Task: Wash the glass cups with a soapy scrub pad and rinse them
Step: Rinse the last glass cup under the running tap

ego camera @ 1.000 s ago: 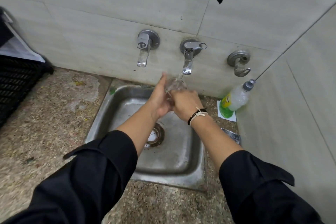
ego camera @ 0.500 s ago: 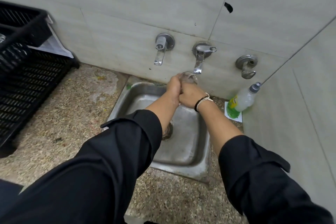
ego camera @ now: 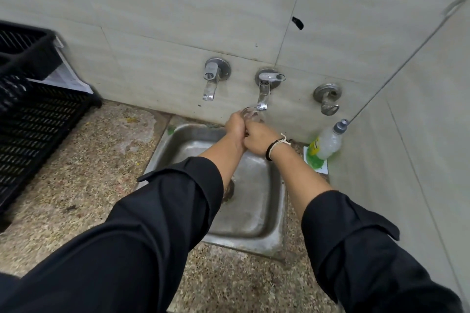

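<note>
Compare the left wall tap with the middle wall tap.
The left tap hangs free with nothing under its spout; the middle tap has a glass cup held at its spout by both hands. The left tap's handle points down and forward; the middle tap's lies sideways. Both are chrome, mounted on the tiled wall above the sink.

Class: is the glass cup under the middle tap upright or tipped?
Tipped: the glass cup, gripped by both hands, shows its round mouth toward the camera.
</note>
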### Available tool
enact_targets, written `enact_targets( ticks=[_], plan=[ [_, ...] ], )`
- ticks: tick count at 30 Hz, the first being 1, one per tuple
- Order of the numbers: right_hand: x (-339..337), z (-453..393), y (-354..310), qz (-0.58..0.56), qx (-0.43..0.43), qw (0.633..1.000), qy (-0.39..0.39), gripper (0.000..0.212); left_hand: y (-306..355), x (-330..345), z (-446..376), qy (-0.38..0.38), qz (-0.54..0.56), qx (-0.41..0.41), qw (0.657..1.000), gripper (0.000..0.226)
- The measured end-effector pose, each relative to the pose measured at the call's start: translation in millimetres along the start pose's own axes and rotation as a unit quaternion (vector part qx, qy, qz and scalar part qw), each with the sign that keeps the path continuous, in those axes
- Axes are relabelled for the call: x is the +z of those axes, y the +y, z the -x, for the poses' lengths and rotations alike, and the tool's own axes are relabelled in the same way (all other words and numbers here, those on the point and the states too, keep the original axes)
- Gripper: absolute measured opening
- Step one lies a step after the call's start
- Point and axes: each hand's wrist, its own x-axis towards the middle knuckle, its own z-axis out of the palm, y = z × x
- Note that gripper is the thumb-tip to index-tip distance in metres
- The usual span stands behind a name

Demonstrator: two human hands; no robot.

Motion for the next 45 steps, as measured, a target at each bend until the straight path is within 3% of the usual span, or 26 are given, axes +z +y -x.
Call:
enact_targets(
  ticks=[5,9,14,17,21,26,31,35,41,45],
  plan=[
    [7,2,-2,0.025,-0.006,1.000,-0.014,0.040,-7,-9,3,-0.008,-0.015,-0.010,1.000,0.017],
    [13,-1,3,0.047,-0.011,0.999,-0.003,0.046,-20,-12,-7,-0.048,-0.001,0.006,0.999,0.018],
    [15,9,-5,0.057,-0.054,0.997,-0.022,0.034,-10,-24,-2,-0.011,0.006,0.004,1.000,0.021],
    [19,11,-6,0.051,-0.054,0.997,-0.013,0.039,-18,-26,-15,0.003,0.004,0.000,1.000,0.034],
    [17,16,-8,0.045,-0.067,0.997,-0.005,0.028,-9,-27,-6,0.016,-0.004,0.007,1.000,0.022],
    [17,17,-10,0.034,-0.062,0.997,0.019,0.027,-2,-23,2,-0.005,-0.035,0.013,0.999,0.024],
    [18,17,-7,0.034,-0.064,0.997,0.028,0.029,-7,-22,5,-0.017,0.024,-0.003,1.000,0.014],
    [21,18,-3,0.068,-0.067,0.995,0.022,0.026,-6,-19,7,0.006,0.029,-0.011,1.000,0.021],
    [8,11,14,0.216,-0.077,0.967,0.114,0.041,-5,-19,30,-0.169,0.071,-0.083,0.980,0.048],
    [-11,9,29,0.340,-0.141,0.928,0.064,0.042,17,-26,27,-0.220,-0.009,-0.141,0.965,0.056]
  ],
)
